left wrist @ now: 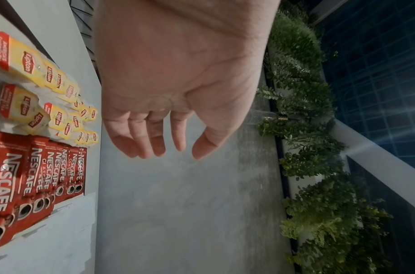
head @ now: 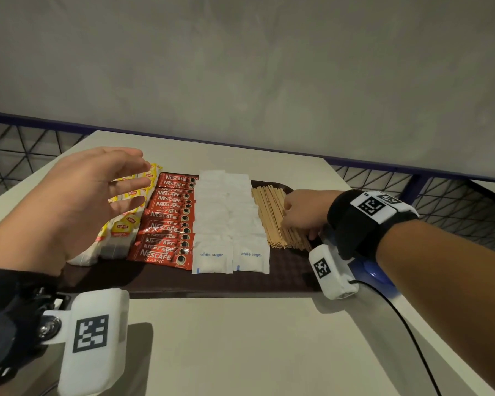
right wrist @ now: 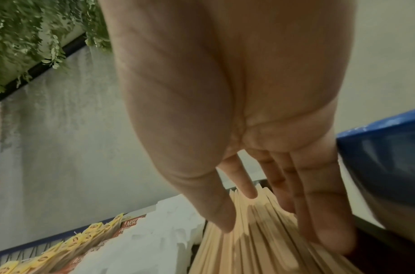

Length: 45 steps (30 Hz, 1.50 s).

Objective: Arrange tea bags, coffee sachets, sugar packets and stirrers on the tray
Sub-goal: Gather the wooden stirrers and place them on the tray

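Observation:
A dark brown tray holds four rows: yellow Lipton tea bags, red Nescafe sachets, white sugar packets and wooden stirrers. My left hand hovers above the tea bags with fingers spread and palm empty; the sachets lie beside them. My right hand rests on the right side of the stirrer pile, with straight fingers touching the sticks.
The tray sits on a pale table against a grey wall. A blue bowl stands just right of the tray under my right wrist, seen also in the right wrist view as a blue bowl. A black cable trails across the table.

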### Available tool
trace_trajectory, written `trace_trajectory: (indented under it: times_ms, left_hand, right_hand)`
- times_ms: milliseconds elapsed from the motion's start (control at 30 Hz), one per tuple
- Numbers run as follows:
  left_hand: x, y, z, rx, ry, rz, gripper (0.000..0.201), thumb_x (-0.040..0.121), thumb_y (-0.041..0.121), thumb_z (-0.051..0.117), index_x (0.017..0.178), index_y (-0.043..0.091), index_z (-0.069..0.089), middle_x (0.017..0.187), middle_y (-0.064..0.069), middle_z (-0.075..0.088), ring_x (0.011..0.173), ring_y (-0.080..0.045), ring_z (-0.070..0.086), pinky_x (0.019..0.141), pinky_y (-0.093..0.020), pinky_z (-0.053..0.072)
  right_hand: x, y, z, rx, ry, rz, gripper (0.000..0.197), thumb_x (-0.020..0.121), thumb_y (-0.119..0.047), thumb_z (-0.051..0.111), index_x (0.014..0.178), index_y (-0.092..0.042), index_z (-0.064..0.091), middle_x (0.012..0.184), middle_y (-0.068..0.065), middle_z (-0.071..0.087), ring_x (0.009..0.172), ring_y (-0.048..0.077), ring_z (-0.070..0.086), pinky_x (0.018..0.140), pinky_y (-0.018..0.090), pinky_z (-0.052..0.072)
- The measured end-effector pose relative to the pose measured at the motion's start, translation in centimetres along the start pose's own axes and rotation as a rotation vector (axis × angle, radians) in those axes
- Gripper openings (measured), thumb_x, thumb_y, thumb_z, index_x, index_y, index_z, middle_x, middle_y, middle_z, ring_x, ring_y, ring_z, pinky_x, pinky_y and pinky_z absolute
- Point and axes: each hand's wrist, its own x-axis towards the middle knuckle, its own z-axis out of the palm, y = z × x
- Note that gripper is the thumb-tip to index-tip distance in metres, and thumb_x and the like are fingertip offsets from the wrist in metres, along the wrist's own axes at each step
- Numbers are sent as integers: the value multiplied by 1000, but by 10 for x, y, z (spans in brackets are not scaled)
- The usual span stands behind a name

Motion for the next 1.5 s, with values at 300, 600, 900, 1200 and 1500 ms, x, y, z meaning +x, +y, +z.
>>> trace_trajectory:
  times_ms: [300,600,900,1200,1500]
  left_hand:
    - [2,0,-3,-17,-3,0,24,98,20,62,120,14,68,118,-6,74,108,-20,73,85,-36,54]
    - [-2,2,-2,-20,-17,1,29,98,20,62,126,13,66,120,-6,73,110,-20,72,87,-36,54]
    - [-2,5,-5,-43,-7,2,30,99,21,62,127,12,66,120,-7,74,110,-20,72,89,-37,56]
    - [-6,4,-1,-40,-5,5,31,100,19,60,129,10,65,121,-9,72,111,-22,71,85,-34,55]
    - [-6,7,-1,8,-18,1,26,100,21,61,124,14,66,119,-7,73,111,-20,71,83,-33,54]
  right_hand:
    - [-10,-4,-10,-102,25,-51,26,92,-12,64,115,-2,66,95,8,71,74,18,71,66,30,62]
    - [-34,-3,11,-87,-230,-183,22,94,-2,55,98,-10,76,97,10,76,79,15,68,86,35,60]
    - [-41,2,8,-141,-243,-173,27,93,-2,55,97,-14,78,93,3,77,87,15,72,89,31,60]
    - [-39,2,11,-371,-85,-180,26,100,-15,54,117,-12,74,114,7,71,102,24,66,95,36,57]
    - [-37,3,19,-305,-130,-267,36,95,-4,49,112,-24,73,107,-7,69,98,14,64,89,26,55]
